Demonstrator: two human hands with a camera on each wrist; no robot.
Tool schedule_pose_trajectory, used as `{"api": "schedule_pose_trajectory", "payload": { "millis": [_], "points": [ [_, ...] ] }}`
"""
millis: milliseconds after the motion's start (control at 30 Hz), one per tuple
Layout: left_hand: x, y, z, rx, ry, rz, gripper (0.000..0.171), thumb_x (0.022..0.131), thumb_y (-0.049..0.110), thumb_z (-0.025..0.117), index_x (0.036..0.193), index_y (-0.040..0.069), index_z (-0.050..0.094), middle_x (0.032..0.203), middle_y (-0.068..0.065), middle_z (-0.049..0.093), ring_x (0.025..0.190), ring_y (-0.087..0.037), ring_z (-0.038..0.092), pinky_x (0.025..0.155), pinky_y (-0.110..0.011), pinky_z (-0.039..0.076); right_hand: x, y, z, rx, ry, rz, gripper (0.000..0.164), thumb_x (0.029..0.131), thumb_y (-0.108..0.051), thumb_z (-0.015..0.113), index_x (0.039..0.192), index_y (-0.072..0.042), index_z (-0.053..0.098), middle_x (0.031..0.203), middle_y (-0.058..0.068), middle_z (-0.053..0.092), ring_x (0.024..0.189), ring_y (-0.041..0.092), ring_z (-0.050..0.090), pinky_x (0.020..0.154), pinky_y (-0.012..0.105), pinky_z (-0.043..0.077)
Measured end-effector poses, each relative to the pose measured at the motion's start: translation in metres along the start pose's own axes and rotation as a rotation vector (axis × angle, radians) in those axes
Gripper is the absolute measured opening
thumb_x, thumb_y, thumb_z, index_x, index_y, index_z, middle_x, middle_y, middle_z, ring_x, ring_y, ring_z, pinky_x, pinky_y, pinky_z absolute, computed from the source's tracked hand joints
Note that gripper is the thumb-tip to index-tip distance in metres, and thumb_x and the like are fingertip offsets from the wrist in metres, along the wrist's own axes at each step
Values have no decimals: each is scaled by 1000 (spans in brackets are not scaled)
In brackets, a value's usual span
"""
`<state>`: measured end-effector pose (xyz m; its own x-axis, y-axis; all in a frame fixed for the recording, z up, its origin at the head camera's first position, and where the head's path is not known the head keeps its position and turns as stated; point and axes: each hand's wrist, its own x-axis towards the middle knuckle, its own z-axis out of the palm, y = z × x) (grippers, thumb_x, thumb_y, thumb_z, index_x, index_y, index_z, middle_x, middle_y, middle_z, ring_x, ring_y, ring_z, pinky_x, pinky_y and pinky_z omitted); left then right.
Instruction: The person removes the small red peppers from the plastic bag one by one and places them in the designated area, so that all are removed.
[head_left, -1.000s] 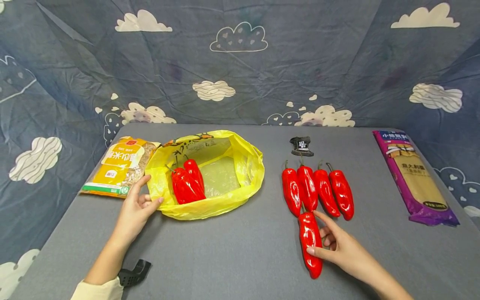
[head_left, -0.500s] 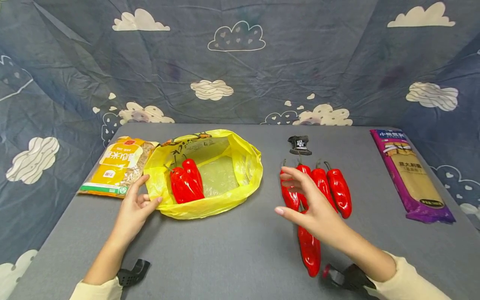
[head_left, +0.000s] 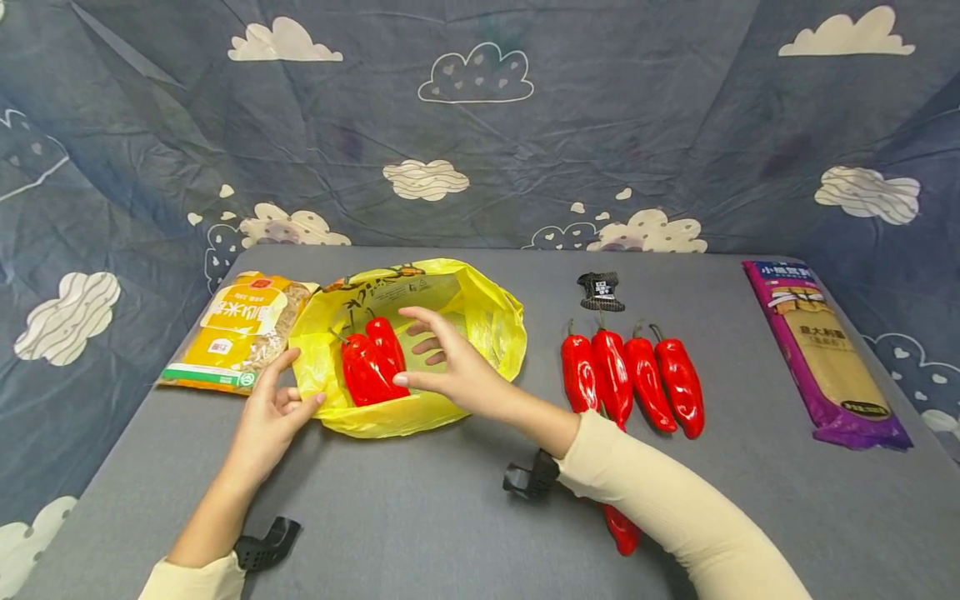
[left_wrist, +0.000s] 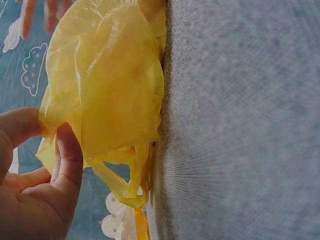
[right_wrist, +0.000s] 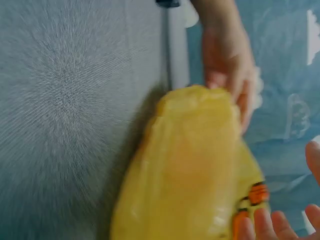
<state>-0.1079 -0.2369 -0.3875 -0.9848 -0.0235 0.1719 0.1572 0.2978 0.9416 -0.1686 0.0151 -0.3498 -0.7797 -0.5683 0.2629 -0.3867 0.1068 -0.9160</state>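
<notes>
At its left rim, a yellow plastic bag (head_left: 412, 417) is pinched between the thumb and fingers of my left hand (head_left: 273, 421); the left wrist view shows the pinched film of the bag (left_wrist: 110, 85) up close. Shiny red peppers (head_left: 367, 375) lie inside the open bag. Over the bag's mouth, just right of these peppers, hovers my right hand (head_left: 457, 367), thumb and fingers spread with nothing between them. Several more red peppers (head_left: 615, 375) lie in a row to the right. Below the row, a single pepper (head_left: 621, 529) is partly hidden by the right sleeve.
A yellow packet of grain (head_left: 232, 333) lies left of the bag, touching its side in this view. Behind the pepper row sits a small black net-like packet (head_left: 600, 292). A purple noodle packet (head_left: 828, 354) lies at the far right of the grey table (head_left: 420, 517).
My right hand has let go of the lower pepper, risen, and swung left across the table to above the bag. The left hand has stayed at the rim.
</notes>
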Motion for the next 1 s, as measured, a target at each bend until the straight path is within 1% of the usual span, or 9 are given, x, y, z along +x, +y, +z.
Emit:
{"api": "schedule_pose_trajectory", "payload": {
  "millis": [67,167,233,300,400,567,700,867,1000],
  "points": [
    [0,-1,0,-1,0,7,67,81,-9,59,137,-2,23,131,-17,25,67,0,52,54,-14,44,9,10,9,9,-37,41,72,76,-14,73,135,-15,32,120,13,42,98,29,51,81,41,44],
    [0,-1,0,-7,-3,13,67,81,-9,59,137,-2,24,130,-16,25,66,0,52,54,-15,44,20,22,19,-13,-72,101,72,76,-13,73,136,-14,33,120,17,41,95,32,52,73,32,48],
    [1,-2,0,-9,-2,14,66,81,-10,59,137,-2,24,129,-15,25,66,0,53,54,-14,44,25,28,23,-45,-82,129,73,75,-14,73,136,-15,33,119,16,41,93,30,52,69,27,48],
    [1,-2,0,-7,1,15,66,81,-10,59,136,-2,24,130,-16,25,67,0,53,55,-14,45,29,32,26,-71,-85,151,74,74,-15,74,136,-15,34,117,14,42,90,27,52,67,24,47],
    [1,-2,0,1,3,18,66,80,-10,59,136,-2,24,130,-15,24,67,0,54,56,-13,45,34,36,30,-111,-90,163,75,73,-17,76,136,-16,35,114,9,43,84,23,51,68,24,46],
    [0,-1,0,11,3,19,66,81,-9,59,136,-3,25,128,-15,25,67,0,54,55,-14,45,40,40,34,-161,-112,195,77,71,-17,78,136,-17,36,105,8,44,77,19,52,65,22,46],
    [0,-1,0,8,4,25,65,80,-10,59,136,-3,25,126,-14,25,66,0,53,54,-14,45,43,40,35,-212,-136,219,80,70,-16,78,137,-19,35,102,8,45,75,16,52,65,20,46],
    [0,-2,0,11,5,26,66,80,-10,59,136,-3,25,126,-13,25,66,0,53,54,-14,45,46,37,31,-281,-205,197,78,73,-14,76,139,-17,34,92,6,49,73,13,47,63,19,43],
    [0,-1,0,4,7,20,66,80,-12,59,136,-3,25,127,-15,25,65,0,52,53,-14,44,44,33,26,-266,-235,178,73,76,-11,72,139,-18,35,98,4,54,74,12,47,65,19,42]
  ]
}}
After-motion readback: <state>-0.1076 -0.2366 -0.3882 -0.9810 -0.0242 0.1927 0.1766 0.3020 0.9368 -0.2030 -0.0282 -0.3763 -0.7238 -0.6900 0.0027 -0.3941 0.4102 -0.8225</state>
